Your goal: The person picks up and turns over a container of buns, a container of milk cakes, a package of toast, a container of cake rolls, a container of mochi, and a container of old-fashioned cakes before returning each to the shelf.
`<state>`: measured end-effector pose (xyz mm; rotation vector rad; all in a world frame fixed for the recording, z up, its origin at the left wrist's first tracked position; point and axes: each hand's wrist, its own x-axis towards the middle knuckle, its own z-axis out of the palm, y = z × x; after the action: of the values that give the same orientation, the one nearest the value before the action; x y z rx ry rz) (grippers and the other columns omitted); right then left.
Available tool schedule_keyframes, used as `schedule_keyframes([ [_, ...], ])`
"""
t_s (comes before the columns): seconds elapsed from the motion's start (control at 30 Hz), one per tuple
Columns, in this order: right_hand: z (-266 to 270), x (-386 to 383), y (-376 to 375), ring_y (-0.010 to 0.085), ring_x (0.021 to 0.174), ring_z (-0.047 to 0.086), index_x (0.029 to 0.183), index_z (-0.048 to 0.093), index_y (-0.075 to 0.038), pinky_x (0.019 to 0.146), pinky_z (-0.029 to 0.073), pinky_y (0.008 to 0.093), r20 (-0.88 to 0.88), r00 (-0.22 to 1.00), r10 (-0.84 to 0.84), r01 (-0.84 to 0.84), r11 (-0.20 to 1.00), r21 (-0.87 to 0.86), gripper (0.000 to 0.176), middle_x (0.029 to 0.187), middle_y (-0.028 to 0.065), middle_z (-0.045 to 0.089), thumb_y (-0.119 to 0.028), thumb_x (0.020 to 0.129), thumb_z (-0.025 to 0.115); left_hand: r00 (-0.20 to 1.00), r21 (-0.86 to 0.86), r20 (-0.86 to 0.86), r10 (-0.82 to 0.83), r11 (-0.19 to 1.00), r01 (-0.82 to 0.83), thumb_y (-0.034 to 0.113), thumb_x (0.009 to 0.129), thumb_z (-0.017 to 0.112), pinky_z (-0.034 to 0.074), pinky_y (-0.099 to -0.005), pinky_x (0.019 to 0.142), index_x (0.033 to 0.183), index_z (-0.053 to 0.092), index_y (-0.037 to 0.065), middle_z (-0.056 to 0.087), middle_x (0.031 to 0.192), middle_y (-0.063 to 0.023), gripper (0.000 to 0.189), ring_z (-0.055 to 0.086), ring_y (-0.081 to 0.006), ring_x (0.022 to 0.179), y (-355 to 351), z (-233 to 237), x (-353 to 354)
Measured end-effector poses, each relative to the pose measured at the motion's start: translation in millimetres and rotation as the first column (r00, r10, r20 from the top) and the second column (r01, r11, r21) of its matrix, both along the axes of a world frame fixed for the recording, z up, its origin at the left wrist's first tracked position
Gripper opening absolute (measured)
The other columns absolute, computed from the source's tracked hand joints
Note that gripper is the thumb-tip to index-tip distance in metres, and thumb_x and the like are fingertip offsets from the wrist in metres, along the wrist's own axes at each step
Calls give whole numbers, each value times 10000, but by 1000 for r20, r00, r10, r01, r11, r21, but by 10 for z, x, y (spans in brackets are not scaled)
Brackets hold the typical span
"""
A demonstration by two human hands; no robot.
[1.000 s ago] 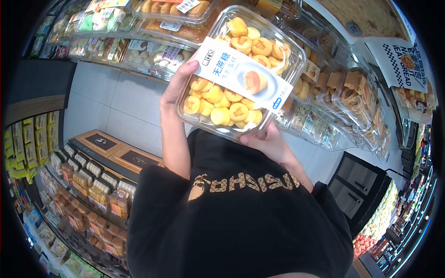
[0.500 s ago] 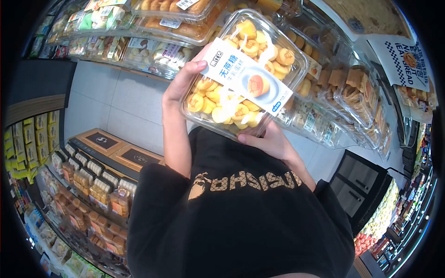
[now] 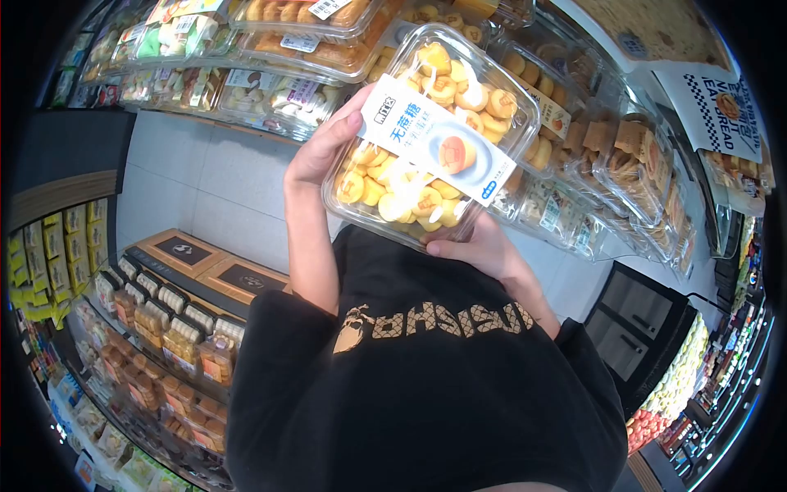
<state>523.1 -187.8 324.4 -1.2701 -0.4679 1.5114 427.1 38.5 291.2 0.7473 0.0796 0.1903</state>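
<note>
A clear plastic box of small yellow cakes [image 3: 358, 185] is held up in front of my chest, tilted. A white paper band [image 3: 449, 146] with Chinese print and a picture of a cake runs across its lid. My left hand [image 3: 328, 141] grips the box's left side, its thumb on the band's end and its other fingers mostly hidden. At the lower right edge, my right hand [image 3: 479, 248] is closed on the box, thumb along the near side and fingers underneath, out of sight.
Stacked clear boxes of pastries [image 3: 311, 41] fill the display behind the box. Bagged baked goods [image 3: 631, 164] stand to the right. At lower left are shelves of packaged snacks [image 3: 176, 336]. A black cabinet [image 3: 631, 328] stands at right, by a sign [image 3: 709, 111].
The cake box has dipped slightly toward me and its upper end has shifted a little left. Both hands keep hold of it, the left thumb sitting slightly lower.
</note>
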Motion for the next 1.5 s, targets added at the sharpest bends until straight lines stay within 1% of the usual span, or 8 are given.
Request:
schedule_keyframes([
  [0.1, 6, 12, -29, 144, 1052, 499, 1223, 376, 20, 890, 424, 278, -132, 981, -141, 137, 990, -44, 611, 1162, 88, 507, 0, 700, 693, 978, 297, -180, 107, 954, -50, 351, 822, 568, 267, -306, 1009, 1329, 245, -13, 342, 1327, -143, 703, 321, -188, 1234, 108, -33, -124],
  [0.2, -13, 105, -89, 153, 1095, 467, 1267, 305, 17, 932, 388, 288, -207, 961, -185, 174, 982, -70, 681, 1201, 95, 476, -21, 707, 690, 994, 556, -106, -6, 829, 64, 263, 834, 568, 260, -330, 1011, 1324, 253, -15, 330, 1335, -139, 645, 310, -205, 1240, 160, 162, -265],
  [0.37, 59, 289, -221, 152, 1060, 483, 1287, 252, 18, 906, 398, 273, -69, 955, -288, 280, 953, -112, 696, 1190, 93, 470, -68, 738, 669, 964, 612, -259, 58, 782, 118, 139, 844, 523, 273, -324, 994, 1322, 270, -3, 336, 1332, -121, 560, 324, -192, 1223, -163, 318, 61],
  [0.5, -76, 548, -440, 172, 1024, 499, 1237, 314, 21, 860, 431, 324, -160, 877, -452, 441, 892, -103, 545, 1152, 108, 487, -78, 789, 608, 914, 530, -350, 206, 848, 12, 93, 861, 456, 280, -273, 966, 1319, 310, 29, 361, 1324, -92, 484, 338, -140, 1190, -447, 210, 521],
  [0.77, -260, 867, -642, 198, 1063, 475, 1103, 390, -17, 983, 348, 363, -451, 516, -728, 764, 630, -142, 285, 1093, 103, 483, -88, 855, 511, 883, 513, -383, 273, 857, -43, 117, 887, 447, 313, -263, 926, 1331, 300, 66, 380, 1297, -90, 470, 397, -125, 1097, -804, 54, 1074],
  [1.0, -341, 1090, -915, 241, 1126, 450, 1071, 420, 1, 1007, 331, 373, -628, 470, -620, 655, 722, -222, 218, 1109, 137, 492, -109, 886, 458, 837, 607, -376, 398, 788, -102, 156, 898, 459, 294, -298, 962, 1250, 342, 5, 391, 1276, -135, 401, 371, -171, 1163, -1095, -86, 1378],
  [1.2, -363, 1307, -938, 239, 1091, 478, 1069, 435, -5, 967, 364, 364, -619, 559, -552, 547, 806, -224, 241, 1101, 138, 511, -186, 911, 423, 811, 681, -330, 483, 717, -150, 161, 907, 431, 292, -296, 967, 1232, 348, -36, 412, 1252, -142, 389, 385, -177, 1145, -1303, -132, 1537],
  [1.5, -519, 1434, -892, 155, 860, 523, 1071, 444, -26, 807, 413, 284, -625, 627, -465, 427, 876, -223, 250, 960, 82, 546, -204, 895, 450, 726, 734, -154, 671, 569, -371, 133, 902, 437, 350, -264, 897, 1186, 394, -47, 495, 1132, -129, 339, 459, -155, 1035, -1436, -265, 1659],
])
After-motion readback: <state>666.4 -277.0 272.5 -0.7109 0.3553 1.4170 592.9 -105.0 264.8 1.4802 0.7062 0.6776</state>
